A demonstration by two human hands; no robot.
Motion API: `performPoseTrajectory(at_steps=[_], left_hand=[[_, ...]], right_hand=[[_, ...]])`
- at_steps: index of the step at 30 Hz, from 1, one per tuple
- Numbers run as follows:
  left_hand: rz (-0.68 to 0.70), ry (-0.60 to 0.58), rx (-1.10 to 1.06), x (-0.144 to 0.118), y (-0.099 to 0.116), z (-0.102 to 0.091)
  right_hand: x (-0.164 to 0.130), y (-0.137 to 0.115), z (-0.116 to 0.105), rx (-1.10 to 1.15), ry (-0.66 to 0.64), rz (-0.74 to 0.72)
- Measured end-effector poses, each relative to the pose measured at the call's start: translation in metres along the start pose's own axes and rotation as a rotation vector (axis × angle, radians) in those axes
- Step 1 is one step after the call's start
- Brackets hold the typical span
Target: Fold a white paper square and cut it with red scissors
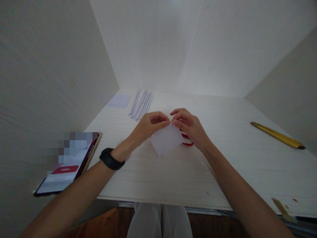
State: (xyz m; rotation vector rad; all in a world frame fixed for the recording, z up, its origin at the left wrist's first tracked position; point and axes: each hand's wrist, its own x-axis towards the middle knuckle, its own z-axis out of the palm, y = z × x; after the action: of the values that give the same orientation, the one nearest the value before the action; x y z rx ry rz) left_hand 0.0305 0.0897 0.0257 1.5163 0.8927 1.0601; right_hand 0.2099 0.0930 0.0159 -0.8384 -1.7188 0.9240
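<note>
My fingertips pinch the top corner of a white paper sheet, thumb and forefinger of my left hand pressed together on it, those of my right hand clamped just beside them. The sheet hangs tilted above the white table, near its middle. Something red peeks out under my right hand. A black wristband circles my left wrist. Farther back lie folded paper strips and a square sheet. A phone leans at left; a yellow ruler lies well to the right.
</note>
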Motion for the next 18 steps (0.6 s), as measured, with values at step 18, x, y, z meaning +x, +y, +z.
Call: performPoseTrajectory(at_steps=[18], left_hand=[[-0.087,-0.016,-0.049,0.0012,-0.0009,0.0005]], right_hand=[[0.0002,-0.0015,0.0010,-0.091,0.034,-0.067]])
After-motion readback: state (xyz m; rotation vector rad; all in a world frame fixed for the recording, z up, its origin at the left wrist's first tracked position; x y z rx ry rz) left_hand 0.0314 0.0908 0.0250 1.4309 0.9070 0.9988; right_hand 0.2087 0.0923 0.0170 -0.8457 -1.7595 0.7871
